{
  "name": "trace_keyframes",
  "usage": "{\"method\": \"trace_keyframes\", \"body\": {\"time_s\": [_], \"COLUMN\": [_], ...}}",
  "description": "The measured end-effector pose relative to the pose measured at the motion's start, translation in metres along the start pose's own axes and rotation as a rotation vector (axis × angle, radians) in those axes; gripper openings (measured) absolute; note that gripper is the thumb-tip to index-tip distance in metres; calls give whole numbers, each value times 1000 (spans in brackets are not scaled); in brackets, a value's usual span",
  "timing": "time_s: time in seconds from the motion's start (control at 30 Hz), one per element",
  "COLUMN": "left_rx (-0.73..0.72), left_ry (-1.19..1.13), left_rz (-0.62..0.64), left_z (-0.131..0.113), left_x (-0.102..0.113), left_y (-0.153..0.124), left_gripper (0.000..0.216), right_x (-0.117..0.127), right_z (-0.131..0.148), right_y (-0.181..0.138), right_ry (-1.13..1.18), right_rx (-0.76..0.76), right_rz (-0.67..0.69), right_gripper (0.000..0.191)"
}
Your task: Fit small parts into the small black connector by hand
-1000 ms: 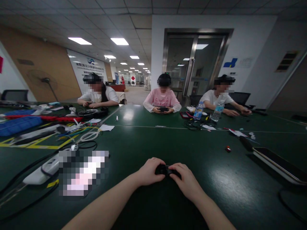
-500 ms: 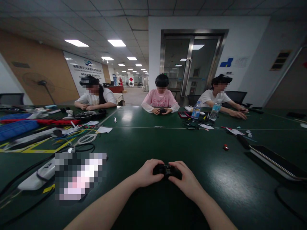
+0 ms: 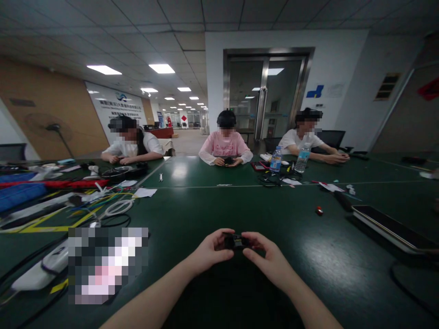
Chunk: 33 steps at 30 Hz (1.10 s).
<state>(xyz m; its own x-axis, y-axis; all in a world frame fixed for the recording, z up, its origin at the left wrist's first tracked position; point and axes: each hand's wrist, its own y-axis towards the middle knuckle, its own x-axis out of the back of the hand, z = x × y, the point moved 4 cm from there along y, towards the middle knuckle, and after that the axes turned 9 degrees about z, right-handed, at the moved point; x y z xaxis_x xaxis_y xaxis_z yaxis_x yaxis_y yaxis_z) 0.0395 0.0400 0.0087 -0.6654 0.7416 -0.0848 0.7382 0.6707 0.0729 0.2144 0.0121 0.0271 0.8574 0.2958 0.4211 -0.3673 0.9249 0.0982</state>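
Observation:
A small black device [image 3: 235, 241] sits between my two hands just above the dark green table [image 3: 192, 205]. My left hand [image 3: 211, 249] pinches its left end with fingers curled. My right hand [image 3: 265, 256] grips its right end, thumb and fingers closed round it. Most of the device is hidden by my fingers.
Three people sit across the table, each handling small items. Two water bottles [image 3: 276, 159] stand near the right one. Cables, a white power strip [image 3: 37, 269] and blue trays [image 3: 17, 194] crowd the left. A flat dark device [image 3: 387, 223] and a small red item [image 3: 319, 210] lie at right.
The black device has been lifted slightly off the table and turned between my fingers. The view has tilted up a little. Both hands keep their hold.

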Motion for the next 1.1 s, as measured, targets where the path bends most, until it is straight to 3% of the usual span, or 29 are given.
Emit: {"method": "trace_keyframes", "body": {"time_s": [0.23,0.37,0.8,1.0,1.1], "left_rx": [0,12,8,2,19], "left_ry": [-111,-134,-85,27,-31], "left_rz": [-20,6,14,28,58], "left_z": [2,2,3,7,10], "left_x": [-3,-4,-4,0,1], "left_y": [0,0,0,1,1], "left_gripper": [44,51,60,47,56], "right_x": [-5,-7,-11,-18,-18], "right_z": [7,10,16,10,7], "right_y": [-2,-4,-3,-2,-1], "right_ry": [40,35,29,9,12], "right_rx": [4,18,105,65,54], "right_rz": [24,36,24,55,43], "right_gripper": [31,31,21,16,15]}}
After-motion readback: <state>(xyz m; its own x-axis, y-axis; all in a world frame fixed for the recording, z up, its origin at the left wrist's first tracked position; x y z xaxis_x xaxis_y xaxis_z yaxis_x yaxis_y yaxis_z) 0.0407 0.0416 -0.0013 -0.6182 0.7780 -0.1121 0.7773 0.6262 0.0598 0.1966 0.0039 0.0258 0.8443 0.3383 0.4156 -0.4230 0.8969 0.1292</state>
